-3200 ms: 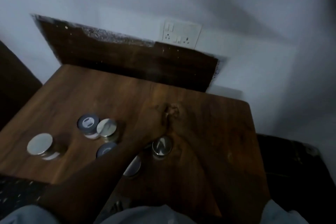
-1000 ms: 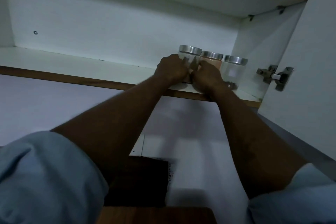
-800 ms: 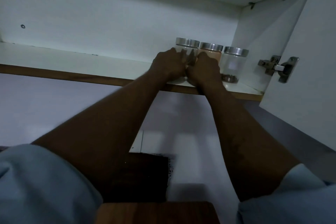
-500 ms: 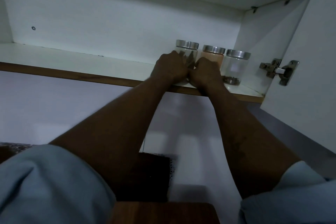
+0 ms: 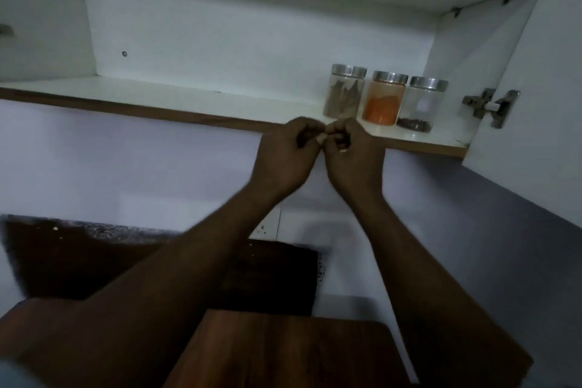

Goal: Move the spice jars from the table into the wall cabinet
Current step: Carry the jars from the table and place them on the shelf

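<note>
Your left grip (image 5: 285,151) and right grip (image 5: 352,153), curled and empty, touch; just beyond them three spice jars (image 5: 383,98) stand on the white cabinet shelf (image 5: 189,94), wooden desk (image 5: 283,356) beneath

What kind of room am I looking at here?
Most likely a home kitchen. A white wall cabinet stands open with three metal-lidded spice jars in a row on its shelf, the middle one holding orange powder. A wooden table and a wall socket sit below it.

Dim, cold light. The white wall cabinet (image 5: 252,25) is brightest inside; the brown wooden table (image 5: 283,356) lies shadowed, frame edges softly blurred.
</note>
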`<state>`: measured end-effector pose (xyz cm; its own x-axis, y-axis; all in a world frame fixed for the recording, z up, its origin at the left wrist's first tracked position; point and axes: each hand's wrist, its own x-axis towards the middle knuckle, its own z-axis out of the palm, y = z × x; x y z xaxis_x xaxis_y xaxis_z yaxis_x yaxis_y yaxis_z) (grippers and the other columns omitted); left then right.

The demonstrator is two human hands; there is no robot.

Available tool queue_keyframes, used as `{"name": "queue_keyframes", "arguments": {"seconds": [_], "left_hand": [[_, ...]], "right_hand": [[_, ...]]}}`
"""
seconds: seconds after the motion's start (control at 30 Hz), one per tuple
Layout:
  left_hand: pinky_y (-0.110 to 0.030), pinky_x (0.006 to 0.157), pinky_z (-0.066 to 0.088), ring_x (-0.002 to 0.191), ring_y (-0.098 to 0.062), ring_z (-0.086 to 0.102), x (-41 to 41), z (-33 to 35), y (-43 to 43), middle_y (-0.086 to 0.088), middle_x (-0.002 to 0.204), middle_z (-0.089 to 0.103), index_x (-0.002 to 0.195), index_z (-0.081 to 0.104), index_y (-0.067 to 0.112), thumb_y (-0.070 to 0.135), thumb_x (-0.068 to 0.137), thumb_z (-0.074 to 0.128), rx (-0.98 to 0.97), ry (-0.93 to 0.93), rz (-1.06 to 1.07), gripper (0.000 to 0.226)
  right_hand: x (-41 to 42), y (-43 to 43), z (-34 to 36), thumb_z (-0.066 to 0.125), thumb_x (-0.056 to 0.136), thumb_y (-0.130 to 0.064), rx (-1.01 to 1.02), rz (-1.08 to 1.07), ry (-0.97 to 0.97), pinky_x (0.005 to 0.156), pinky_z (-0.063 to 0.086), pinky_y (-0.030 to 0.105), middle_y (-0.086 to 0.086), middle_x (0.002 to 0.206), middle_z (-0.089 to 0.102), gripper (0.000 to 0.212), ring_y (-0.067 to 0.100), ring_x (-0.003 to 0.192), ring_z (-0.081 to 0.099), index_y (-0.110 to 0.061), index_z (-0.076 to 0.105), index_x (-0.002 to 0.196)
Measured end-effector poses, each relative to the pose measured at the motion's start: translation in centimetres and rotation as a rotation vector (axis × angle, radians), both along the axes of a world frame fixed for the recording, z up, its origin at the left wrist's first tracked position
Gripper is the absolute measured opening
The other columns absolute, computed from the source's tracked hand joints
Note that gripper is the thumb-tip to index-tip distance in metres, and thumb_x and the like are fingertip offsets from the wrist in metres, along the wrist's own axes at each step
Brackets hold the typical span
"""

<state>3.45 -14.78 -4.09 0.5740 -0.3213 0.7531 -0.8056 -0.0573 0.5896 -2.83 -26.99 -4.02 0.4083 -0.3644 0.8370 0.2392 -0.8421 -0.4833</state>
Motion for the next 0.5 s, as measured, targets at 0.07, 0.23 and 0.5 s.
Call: {"name": "queue_keyframes", "arguments": {"seconds": [0.07,0.23,0.5], "left_hand": [[-0.025,0.08,0.059,0.093,0.001,0.07,-1.7,-5.4,3.4,0.012,0.101,0.076,0.112,0.073,0.022,0.024,0.094,0.066,-0.059,0.054,-0.023,0.019],[-0.034,0.083,0.058,0.093,-0.006,0.072,-4.1,-19.7,12.2,0.008,0.1,0.077,0.112,0.072,0.026,0.035,0.088,0.064,0.202,0.299,0.09,0.027],[-0.04,0.071,0.055,0.076,-0.018,0.068,-7.3,-32.4,22.6,0.0,0.088,0.074,0.108,0.071,0.016,0.031,0.09,0.058,0.502,0.434,0.125,0.026]], "right_hand": [[-1.2,3.2,-4.9,0.063,0.085,-0.019,0.046,0.071,0.039,0.068,0.053,0.02,-0.012,0.083,0.07,0.011,0.004,0.077,0.067,-0.029,0.065,0.089],[-3.3,10.7,-19.4,0.063,0.085,-0.015,0.215,0.19,0.447,0.069,0.048,0.017,-0.008,0.084,0.071,0.014,0.007,0.077,0.066,-0.023,0.069,0.094],[-6.2,19.4,-32.7,0.065,0.088,-0.013,0.199,0.302,0.889,0.071,0.054,0.04,0.007,0.091,0.071,0.008,0.028,0.084,0.067,-0.013,0.067,0.096]]}}
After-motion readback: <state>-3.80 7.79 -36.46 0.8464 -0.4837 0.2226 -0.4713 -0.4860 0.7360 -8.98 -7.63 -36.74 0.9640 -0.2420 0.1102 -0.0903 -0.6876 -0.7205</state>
